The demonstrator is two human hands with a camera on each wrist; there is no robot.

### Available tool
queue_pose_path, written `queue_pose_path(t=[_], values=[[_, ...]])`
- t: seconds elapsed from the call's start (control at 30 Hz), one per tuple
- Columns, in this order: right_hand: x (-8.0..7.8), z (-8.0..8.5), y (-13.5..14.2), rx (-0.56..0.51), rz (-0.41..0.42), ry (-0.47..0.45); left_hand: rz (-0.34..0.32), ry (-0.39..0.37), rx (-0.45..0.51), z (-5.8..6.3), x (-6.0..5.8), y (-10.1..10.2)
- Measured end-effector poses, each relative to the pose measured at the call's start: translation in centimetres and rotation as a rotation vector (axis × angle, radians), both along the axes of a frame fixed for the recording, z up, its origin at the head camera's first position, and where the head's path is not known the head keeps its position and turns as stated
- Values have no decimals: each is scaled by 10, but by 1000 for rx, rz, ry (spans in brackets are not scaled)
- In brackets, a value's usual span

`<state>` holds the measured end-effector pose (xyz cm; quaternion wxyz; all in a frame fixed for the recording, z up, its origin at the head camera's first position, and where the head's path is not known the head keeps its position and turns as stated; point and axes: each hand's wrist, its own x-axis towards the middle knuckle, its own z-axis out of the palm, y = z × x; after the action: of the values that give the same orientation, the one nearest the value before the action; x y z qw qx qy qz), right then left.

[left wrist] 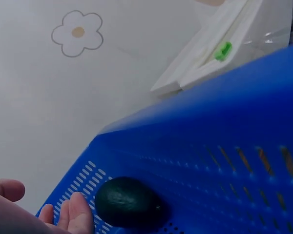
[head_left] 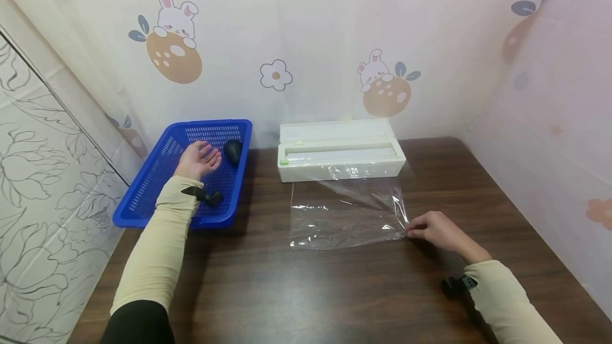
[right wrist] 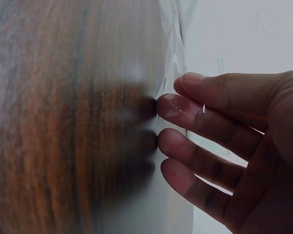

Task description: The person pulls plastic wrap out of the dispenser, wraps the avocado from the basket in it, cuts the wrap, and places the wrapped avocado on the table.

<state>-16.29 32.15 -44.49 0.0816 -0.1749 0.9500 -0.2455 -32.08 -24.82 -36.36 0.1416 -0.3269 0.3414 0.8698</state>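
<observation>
My right hand (head_left: 437, 231) pinches the near right corner of a sheet of clear plastic wrap (head_left: 344, 222), thumb and fingertips together on its edge. The wrap stretches over the table from a white wrap dispenser box (head_left: 341, 169) with its lid raised. Over the blue basket (head_left: 234, 187), my left hand (head_left: 198, 161) is held with relaxed fingers, palm up and holding nothing. Just right of its fingertips lies a dark green avocado (head_left: 232, 152) in the basket; the left wrist view shows the avocado (left wrist: 127, 202) close beside the fingers.
The brown wooden table (head_left: 306, 296) meets a printed cloth backdrop (head_left: 315, 41) behind the box and basket. A small green slider (head_left: 284, 162) sits at the left end of the dispenser. Patterned cloth (head_left: 550, 121) also hangs along the right side.
</observation>
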Motion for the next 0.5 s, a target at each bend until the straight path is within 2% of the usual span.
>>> queue_pose_path(t=[0.23,0.5], values=[[1,0,1,-2,-1,-8,-26,-39,-46,-8,-9,-1],[1,-1,2,7,2,9,-22,-65,-123,-14,-20,3]])
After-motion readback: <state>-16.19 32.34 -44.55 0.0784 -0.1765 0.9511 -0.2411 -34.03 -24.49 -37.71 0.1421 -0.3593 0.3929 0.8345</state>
